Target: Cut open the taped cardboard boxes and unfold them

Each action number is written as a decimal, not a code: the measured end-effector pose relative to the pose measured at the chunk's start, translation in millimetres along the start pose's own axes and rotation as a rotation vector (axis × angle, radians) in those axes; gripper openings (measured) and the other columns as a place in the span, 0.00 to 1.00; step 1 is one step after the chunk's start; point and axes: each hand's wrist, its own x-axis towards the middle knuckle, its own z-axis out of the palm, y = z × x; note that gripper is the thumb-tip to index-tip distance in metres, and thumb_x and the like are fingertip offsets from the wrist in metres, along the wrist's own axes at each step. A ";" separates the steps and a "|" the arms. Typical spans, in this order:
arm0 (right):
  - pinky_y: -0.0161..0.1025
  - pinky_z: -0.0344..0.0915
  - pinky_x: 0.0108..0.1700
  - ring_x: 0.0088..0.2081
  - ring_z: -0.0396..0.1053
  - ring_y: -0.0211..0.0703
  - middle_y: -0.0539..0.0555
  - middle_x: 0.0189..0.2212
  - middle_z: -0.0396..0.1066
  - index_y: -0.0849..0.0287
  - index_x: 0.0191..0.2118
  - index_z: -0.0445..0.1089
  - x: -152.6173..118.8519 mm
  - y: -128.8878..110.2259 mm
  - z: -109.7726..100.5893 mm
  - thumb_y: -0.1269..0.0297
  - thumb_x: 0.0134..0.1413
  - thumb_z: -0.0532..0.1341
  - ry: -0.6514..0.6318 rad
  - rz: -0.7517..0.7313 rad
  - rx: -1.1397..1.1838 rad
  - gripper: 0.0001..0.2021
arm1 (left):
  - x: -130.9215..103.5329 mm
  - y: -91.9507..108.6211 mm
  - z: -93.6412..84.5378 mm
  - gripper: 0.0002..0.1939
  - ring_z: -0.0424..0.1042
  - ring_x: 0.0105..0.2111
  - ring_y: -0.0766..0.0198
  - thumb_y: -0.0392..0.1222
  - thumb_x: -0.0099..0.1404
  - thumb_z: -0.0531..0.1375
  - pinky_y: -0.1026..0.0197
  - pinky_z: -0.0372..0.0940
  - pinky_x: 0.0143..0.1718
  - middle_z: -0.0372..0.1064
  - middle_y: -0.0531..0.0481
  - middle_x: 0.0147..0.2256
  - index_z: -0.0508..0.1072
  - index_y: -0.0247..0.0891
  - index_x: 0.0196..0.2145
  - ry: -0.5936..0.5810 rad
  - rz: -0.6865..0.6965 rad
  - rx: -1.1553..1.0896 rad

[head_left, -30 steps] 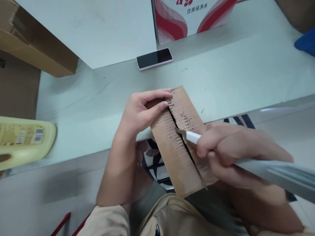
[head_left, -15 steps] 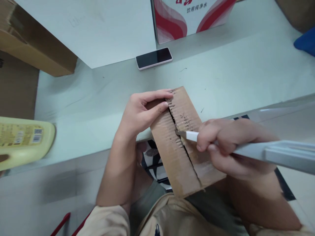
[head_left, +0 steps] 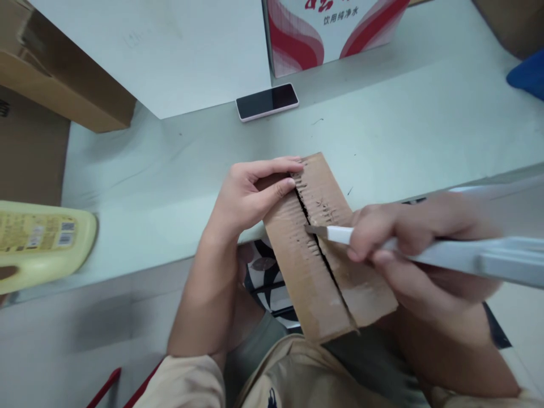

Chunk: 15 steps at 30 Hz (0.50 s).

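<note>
Cardboard [head_left: 308, 277] meets knife [head_left: 463, 255]; box [head_left: 334, 37] reads 饮用纯净水.

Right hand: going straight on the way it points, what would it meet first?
Probably the cardboard: the knife in the right hand points across it, tip overlapping it; exact depth is unclear.

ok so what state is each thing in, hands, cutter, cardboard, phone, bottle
left hand: gripping the cardboard's far end
right hand: closed around the cutter
cutter: blade out, tip at the cardboard
cardboard: slit lengthwise, surface creased
phone: flat, face up, screen dark
bottle: cap out of view, open or closed can't be told
</note>
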 end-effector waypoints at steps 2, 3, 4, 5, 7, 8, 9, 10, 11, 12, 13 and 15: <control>0.39 0.66 0.23 0.18 0.63 0.37 0.48 0.22 0.70 0.52 0.29 0.57 1.3 -4.5 0.7 0.76 0.59 0.60 0.078 -0.017 0.049 0.13 | -0.2 -1.0 0.1 0.10 0.79 0.54 0.51 0.45 0.63 0.70 0.49 0.71 0.62 0.82 0.45 0.49 0.85 0.43 0.42 0.011 -0.015 0.004; 0.39 0.64 0.21 0.17 0.62 0.37 0.48 0.20 0.68 0.52 0.28 0.57 2.2 -6.3 1.0 0.75 0.60 0.60 0.106 -0.022 0.068 0.14 | -0.2 -1.2 0.1 0.10 0.79 0.54 0.51 0.46 0.63 0.70 0.49 0.71 0.62 0.82 0.45 0.49 0.85 0.43 0.42 0.010 -0.018 0.006; 0.39 0.62 0.19 0.17 0.62 0.37 0.49 0.20 0.68 0.53 0.28 0.57 3.0 -7.5 1.2 0.75 0.60 0.61 0.131 -0.024 0.087 0.14 | -0.1 -1.2 0.1 0.10 0.79 0.54 0.51 0.46 0.63 0.70 0.49 0.71 0.62 0.82 0.45 0.49 0.85 0.44 0.42 0.007 -0.019 0.006; 0.38 0.60 0.17 0.16 0.62 0.37 0.49 0.20 0.68 0.53 0.28 0.58 3.5 -8.0 1.6 0.75 0.59 0.61 0.144 -0.020 0.104 0.14 | 0.1 -0.9 0.0 0.10 0.79 0.54 0.51 0.46 0.62 0.70 0.48 0.71 0.62 0.82 0.45 0.49 0.85 0.44 0.41 0.004 -0.018 0.004; 0.38 0.59 0.17 0.17 0.63 0.37 0.50 0.21 0.70 0.53 0.30 0.60 3.5 -7.3 2.5 0.75 0.58 0.62 0.159 -0.018 0.137 0.12 | 0.4 -0.1 -0.2 0.10 0.79 0.54 0.51 0.46 0.63 0.70 0.49 0.71 0.61 0.82 0.45 0.49 0.85 0.43 0.41 -0.002 -0.009 -0.003; 0.37 0.59 0.17 0.18 0.64 0.37 0.50 0.22 0.71 0.53 0.31 0.60 2.9 -6.3 3.0 0.76 0.58 0.62 0.150 -0.016 0.152 0.12 | 0.5 0.4 -0.3 0.10 0.79 0.53 0.51 0.45 0.63 0.70 0.49 0.72 0.61 0.82 0.45 0.49 0.85 0.43 0.41 -0.004 -0.003 -0.008; 0.37 0.60 0.18 0.18 0.65 0.37 0.51 0.22 0.71 0.54 0.32 0.60 2.1 -5.1 3.5 0.76 0.58 0.62 0.137 -0.018 0.165 0.11 | 0.5 0.7 -0.3 0.09 0.79 0.53 0.51 0.45 0.63 0.70 0.49 0.72 0.61 0.82 0.45 0.49 0.86 0.43 0.41 -0.003 0.004 -0.014; 0.37 0.60 0.18 0.18 0.65 0.37 0.51 0.23 0.72 0.54 0.32 0.60 1.2 -4.0 4.0 0.76 0.58 0.61 0.117 -0.022 0.175 0.11 | 0.5 0.9 -0.4 0.09 0.79 0.53 0.52 0.44 0.63 0.69 0.49 0.71 0.61 0.82 0.45 0.49 0.86 0.43 0.41 -0.002 0.008 -0.019; 0.36 0.61 0.18 0.18 0.65 0.36 0.51 0.23 0.72 0.54 0.32 0.60 0.3 -3.0 4.3 0.77 0.58 0.61 0.101 -0.030 0.180 0.11 | 0.4 1.0 -0.3 0.09 0.80 0.53 0.52 0.43 0.63 0.69 0.50 0.71 0.61 0.82 0.45 0.49 0.86 0.43 0.41 -0.001 0.009 -0.020; 0.36 0.61 0.18 0.18 0.66 0.36 0.51 0.23 0.72 0.54 0.33 0.59 -0.5 -2.0 4.4 0.77 0.58 0.60 0.091 -0.033 0.173 0.11 | 0.2 0.9 -0.2 0.09 0.79 0.53 0.52 0.43 0.63 0.69 0.50 0.71 0.61 0.82 0.45 0.49 0.86 0.43 0.42 -0.001 0.008 -0.020; 0.35 0.61 0.18 0.18 0.65 0.36 0.50 0.24 0.72 0.54 0.33 0.59 -1.2 -1.2 4.4 0.78 0.57 0.60 0.080 -0.034 0.157 0.12 | 0.1 0.7 -0.2 0.09 0.79 0.53 0.52 0.43 0.63 0.69 0.50 0.71 0.61 0.82 0.44 0.49 0.86 0.43 0.42 -0.001 0.006 -0.017; 0.35 0.61 0.19 0.19 0.66 0.36 0.50 0.24 0.72 0.53 0.33 0.58 -2.2 0.3 3.8 0.80 0.54 0.61 0.056 -0.024 0.112 0.14 | -0.2 0.3 -0.1 0.10 0.79 0.54 0.52 0.44 0.63 0.70 0.49 0.71 0.62 0.82 0.44 0.49 0.85 0.43 0.42 0.000 0.000 -0.006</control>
